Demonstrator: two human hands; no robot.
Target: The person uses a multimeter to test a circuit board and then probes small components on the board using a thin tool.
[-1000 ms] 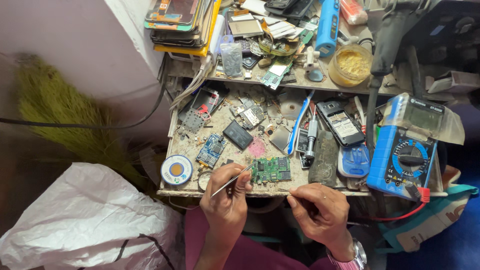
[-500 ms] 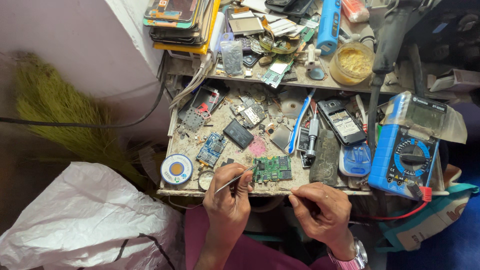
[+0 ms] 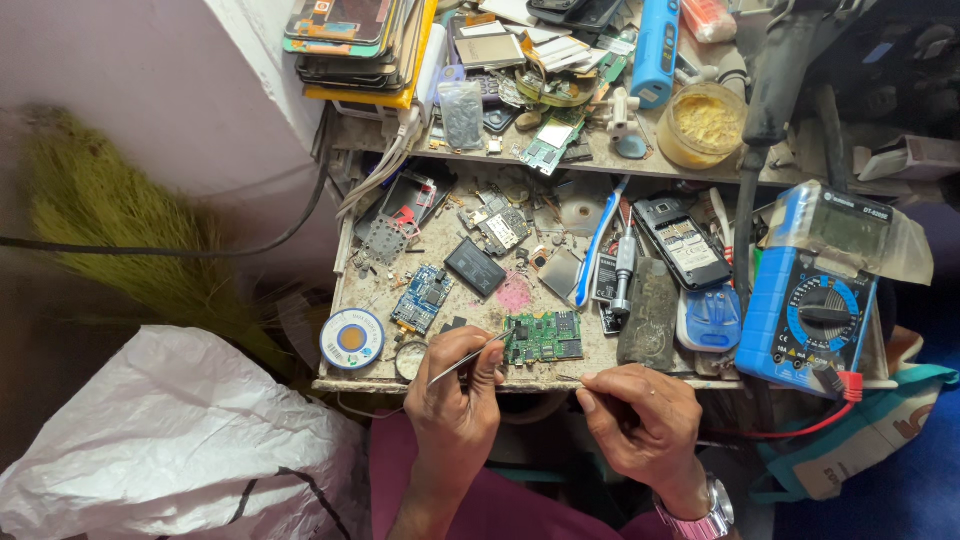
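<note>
Your left hand [image 3: 455, 400] pinches tweezers [image 3: 468, 358] touching the green circuit board [image 3: 543, 338] at twelve o'clock. Your right hand [image 3: 640, 420] pinches something thin. A slip could scratch the board.

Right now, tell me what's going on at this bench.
A person sits at a cluttered workbench strewn with phone parts. The left hand holds tweezers, their tip at the edge of a small green circuit board lying near the bench's front edge. The right hand is pinched just below that edge, beside the board; what it grips is too small to tell. A blue multimeter lies to the right, a solder spool to the left.
</note>
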